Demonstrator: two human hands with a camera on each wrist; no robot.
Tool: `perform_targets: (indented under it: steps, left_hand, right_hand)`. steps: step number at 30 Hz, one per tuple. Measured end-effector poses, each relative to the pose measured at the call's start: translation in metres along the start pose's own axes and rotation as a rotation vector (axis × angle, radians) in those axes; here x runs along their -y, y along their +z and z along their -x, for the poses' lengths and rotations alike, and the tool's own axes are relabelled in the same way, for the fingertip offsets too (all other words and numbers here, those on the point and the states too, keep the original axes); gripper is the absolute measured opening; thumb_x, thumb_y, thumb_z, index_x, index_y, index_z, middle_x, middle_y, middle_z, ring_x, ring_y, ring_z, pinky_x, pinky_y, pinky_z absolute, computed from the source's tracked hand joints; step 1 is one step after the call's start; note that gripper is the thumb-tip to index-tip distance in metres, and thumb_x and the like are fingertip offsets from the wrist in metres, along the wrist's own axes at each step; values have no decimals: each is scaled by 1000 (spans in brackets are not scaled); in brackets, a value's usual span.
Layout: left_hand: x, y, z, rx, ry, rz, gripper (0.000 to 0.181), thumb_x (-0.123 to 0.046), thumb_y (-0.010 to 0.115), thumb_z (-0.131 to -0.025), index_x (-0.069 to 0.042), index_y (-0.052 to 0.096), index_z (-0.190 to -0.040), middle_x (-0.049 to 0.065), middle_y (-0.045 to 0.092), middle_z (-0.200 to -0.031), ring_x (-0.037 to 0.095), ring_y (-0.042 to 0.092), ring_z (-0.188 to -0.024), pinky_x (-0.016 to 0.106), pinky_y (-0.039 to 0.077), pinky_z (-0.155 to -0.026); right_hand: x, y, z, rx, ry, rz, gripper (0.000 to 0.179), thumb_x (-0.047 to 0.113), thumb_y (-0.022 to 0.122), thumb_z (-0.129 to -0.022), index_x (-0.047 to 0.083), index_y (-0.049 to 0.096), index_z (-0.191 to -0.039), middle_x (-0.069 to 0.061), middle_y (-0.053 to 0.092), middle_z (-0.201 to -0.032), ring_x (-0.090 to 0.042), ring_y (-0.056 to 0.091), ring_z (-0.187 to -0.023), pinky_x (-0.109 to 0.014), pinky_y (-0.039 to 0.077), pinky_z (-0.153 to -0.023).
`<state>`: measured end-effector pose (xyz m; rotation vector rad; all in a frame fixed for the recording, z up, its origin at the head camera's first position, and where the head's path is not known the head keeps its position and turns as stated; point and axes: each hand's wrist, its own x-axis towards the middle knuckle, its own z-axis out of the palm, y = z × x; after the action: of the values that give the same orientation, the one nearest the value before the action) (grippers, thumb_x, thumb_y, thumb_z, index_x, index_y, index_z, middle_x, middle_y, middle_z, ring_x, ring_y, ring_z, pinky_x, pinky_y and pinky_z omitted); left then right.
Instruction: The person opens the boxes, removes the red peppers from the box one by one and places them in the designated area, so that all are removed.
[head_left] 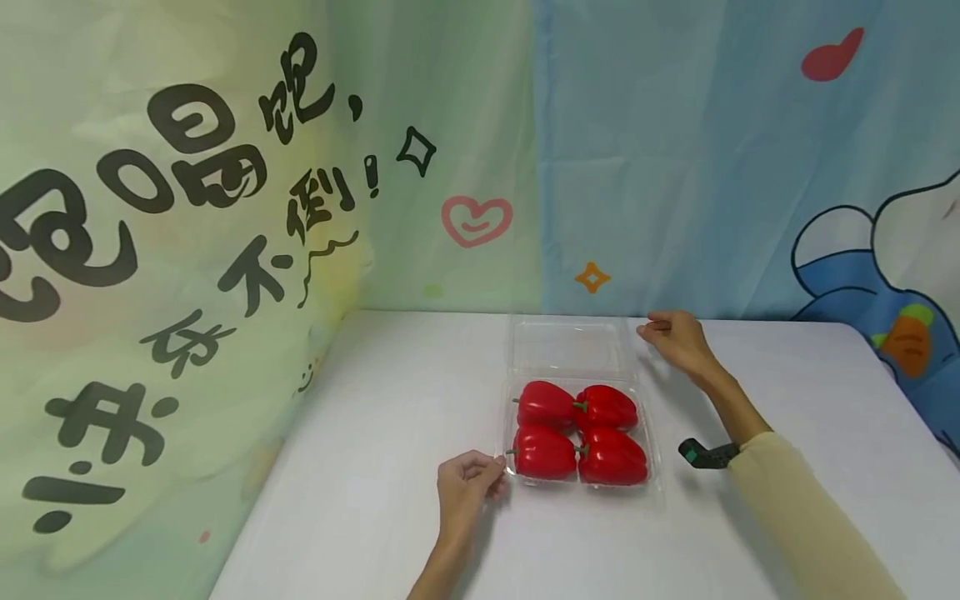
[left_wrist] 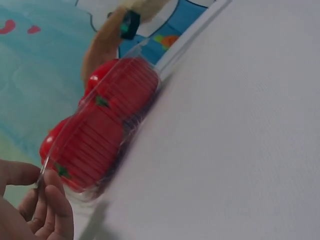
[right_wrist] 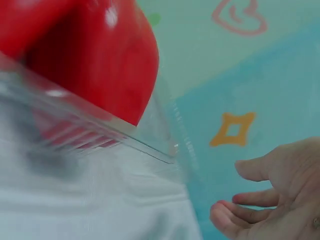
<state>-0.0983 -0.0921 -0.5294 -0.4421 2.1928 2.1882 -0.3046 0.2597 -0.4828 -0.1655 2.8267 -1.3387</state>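
Observation:
A clear plastic clamshell box (head_left: 652, 467) lies on the table with its lid (head_left: 568, 346) folded back toward the curtain. Several red bell peppers (head_left: 545, 452) with green stems fill its base in two rows. My left hand (head_left: 467, 487) pinches the rim at the near left corner between thumb and fingers, as the left wrist view shows up close (left_wrist: 37, 205). Beside the lid's far right edge is my right hand (head_left: 678, 340), fingers loosely bent. In the right wrist view that hand (right_wrist: 280, 192) has nothing between thumb and fingers.
The white table (head_left: 405, 400) ends at a printed curtain (head_left: 660, 167) along the back. Another printed sheet (head_left: 187, 333) hangs along the left side. A dark strap-like device (head_left: 705, 454) sits at my right wrist, by the sleeve's cuff.

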Motion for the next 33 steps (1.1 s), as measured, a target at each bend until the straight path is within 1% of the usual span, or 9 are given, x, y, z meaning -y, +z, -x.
perform_targets:
  steps: [4,7,12,15,18,20,22,28,33]
  left_hand:
    - [2,2,1,-23,57,-62,16,-11,78,-95,2,75,-88,18,80,-81,14,71,-65,20,56,-61]
    - [2,1,0,-20,93,-96,17,-11,77,-96,2,74,-86,19,79,-80,15,70,-64,19,55,-61]
    - [0,-2,-3,-11,129,-169,29,-19,70,-104,1,75,-82,14,77,-74,13,68,-60,19,54,-57]
    - [-3,-7,-8,-47,171,-267,38,-25,65,-108,-3,76,-80,8,76,-71,11,67,-60,19,51,-57]
    - [-9,-11,-19,-94,236,-342,37,-28,63,-108,-6,78,-82,6,75,-70,15,68,-60,21,50,-56]
    - [-14,-14,-28,-122,262,-351,34,-29,63,-107,-8,79,-86,6,77,-73,18,70,-63,23,51,-56]
    - [-18,-14,-39,-125,257,-317,32,-30,64,-107,-6,80,-92,9,79,-79,21,74,-68,25,57,-59]
    - [-24,-1,-70,-75,193,-255,35,-35,67,-106,-3,80,-107,13,83,-98,25,80,-83,35,67,-71]
    - [-19,13,-92,-66,192,-244,35,-38,68,-105,-5,80,-108,13,83,-99,21,78,-82,31,64,-69]
  right_hand:
    - [13,-4,38,-124,-152,42,47,18,65,-110,-13,61,-144,-35,73,-130,-50,71,-117,-9,54,-88]
    - [22,3,67,-167,-203,17,42,17,67,-109,-8,65,-143,-30,75,-128,-47,73,-112,4,42,-87]
    - [32,19,111,-186,-224,8,45,18,76,-103,1,67,-144,-23,76,-133,-41,73,-113,4,40,-92]
    - [33,29,132,-179,-279,36,49,16,84,-96,5,69,-142,-18,76,-134,-35,73,-112,-2,47,-93]
    - [31,36,148,-154,-336,73,53,14,91,-89,8,72,-138,-12,77,-132,-30,71,-111,-24,61,-94]
    - [30,41,156,-130,-361,94,59,17,95,-84,10,73,-137,-9,77,-133,-28,71,-114,-42,66,-94]
    - [29,45,162,-108,-375,105,62,18,98,-79,12,73,-136,-6,76,-133,-25,71,-118,-51,66,-96]
    - [25,51,171,-77,-397,143,65,23,103,-73,19,76,-132,4,76,-129,-11,68,-121,-23,59,-102]
    - [25,53,172,-37,-394,185,67,28,102,-74,19,74,-134,3,74,-130,-16,67,-121,-41,65,-97]
